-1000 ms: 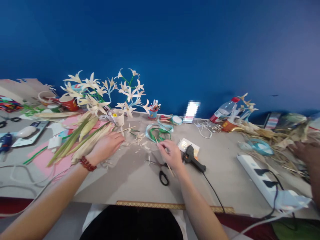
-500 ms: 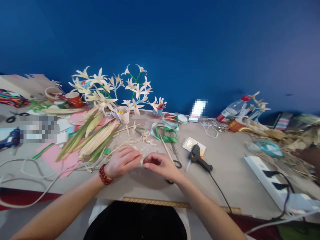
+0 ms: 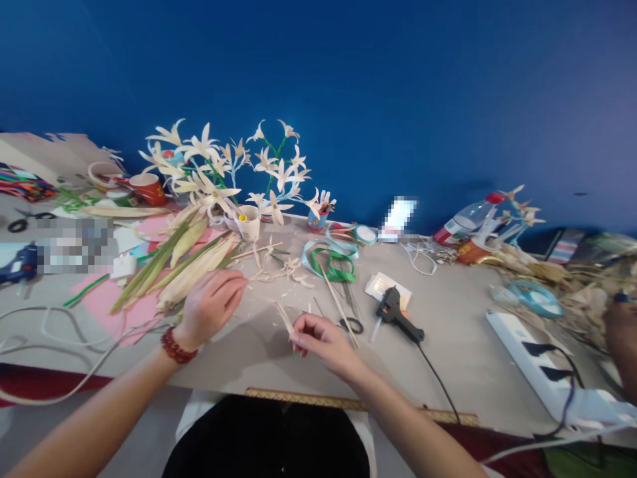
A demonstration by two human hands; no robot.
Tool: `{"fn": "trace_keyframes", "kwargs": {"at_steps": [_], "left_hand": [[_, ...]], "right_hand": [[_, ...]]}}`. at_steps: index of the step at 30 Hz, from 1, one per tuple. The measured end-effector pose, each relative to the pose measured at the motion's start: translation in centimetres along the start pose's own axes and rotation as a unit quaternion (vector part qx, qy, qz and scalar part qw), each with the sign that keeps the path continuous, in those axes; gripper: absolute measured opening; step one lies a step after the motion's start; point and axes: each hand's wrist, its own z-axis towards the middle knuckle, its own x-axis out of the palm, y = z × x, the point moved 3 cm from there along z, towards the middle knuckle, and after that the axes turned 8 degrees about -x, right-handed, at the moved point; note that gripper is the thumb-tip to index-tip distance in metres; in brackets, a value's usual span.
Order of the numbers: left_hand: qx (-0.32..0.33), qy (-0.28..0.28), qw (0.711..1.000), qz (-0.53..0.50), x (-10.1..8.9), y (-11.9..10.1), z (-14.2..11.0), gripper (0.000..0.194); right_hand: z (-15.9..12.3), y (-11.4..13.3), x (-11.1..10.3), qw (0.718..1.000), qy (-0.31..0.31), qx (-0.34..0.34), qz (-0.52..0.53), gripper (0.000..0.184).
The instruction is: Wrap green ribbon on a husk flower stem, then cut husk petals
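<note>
Between the thumb and fingers of my right hand (image 3: 318, 338) is a narrow pale corn husk strip (image 3: 285, 317), its tip pointing up and away from me. My left hand (image 3: 212, 307) is apart from it, over the near end of the whole corn husks (image 3: 192, 282). Its fingers are curled together, and whatever may be in them is hidden. Small husk scraps (image 3: 291, 271) lie beyond my hands. Scissors (image 3: 352, 325) and a thin stick (image 3: 336, 299) lie just past my right hand.
A black glue gun (image 3: 398, 315) with its cord lies at right, near a white power strip (image 3: 527, 365). Green ribbon (image 3: 338, 269) is at the middle. Husk flowers (image 3: 281, 176) stand in cups at the back. Another person's hand (image 3: 622, 338) is at the right edge.
My hands were close together over the table. My left hand has drawn away to the left, and the husk strip now shows plainly in my right hand.
</note>
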Motion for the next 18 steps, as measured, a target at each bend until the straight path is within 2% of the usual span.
{"fn": "trace_keyframes", "kwargs": {"at_steps": [1,2,3,4,6,7,8,11,14,18], "left_hand": [[-0.047,0.001,0.998,-0.043,-0.2,-0.4,-0.3,0.015],[-0.080,0.029,0.992,-0.094,0.0,-1.1,-0.7,0.014],[-0.114,0.086,0.978,-0.149,0.5,-2.0,-1.2,0.013],[-0.152,0.147,0.955,-0.207,1.2,-3.0,-1.7,0.013],[-0.221,0.238,0.887,-0.328,2.7,-5.0,-2.8,0.017],[-0.239,0.250,0.862,-0.369,3.3,-5.9,-3.2,0.019],[-0.250,0.242,0.854,-0.388,3.8,-6.4,-3.4,0.020],[-0.253,0.200,0.857,-0.402,4.6,-7.3,-3.4,0.023],[-0.270,0.204,0.847,-0.410,5.0,-7.3,-3.0,0.023],[-0.313,0.232,0.817,-0.426,5.1,-6.9,-2.4,0.023]], "right_hand": [[0.0,0.0,0.1,1.000,0.003,-0.004,-0.003,0.030],[0.0,-0.1,0.2,1.000,0.004,-0.006,-0.005,0.031],[0.0,-0.1,0.4,1.000,0.005,-0.008,-0.007,0.031],[0.0,-0.3,0.6,1.000,0.005,-0.010,-0.009,0.031],[0.0,-0.6,1.0,1.000,0.008,-0.015,-0.020,0.031],[-0.1,-0.7,1.2,0.999,0.010,-0.021,-0.031,0.030],[-0.2,-0.8,1.4,0.998,0.010,-0.029,-0.048,0.030],[-0.9,-0.5,1.4,0.987,0.004,-0.069,-0.145,0.027],[-2.0,0.4,0.0,0.943,-0.007,-0.104,-0.316,0.017],[-3.7,1.6,-4.1,0.832,-0.079,-0.110,-0.539,0.014]]}}
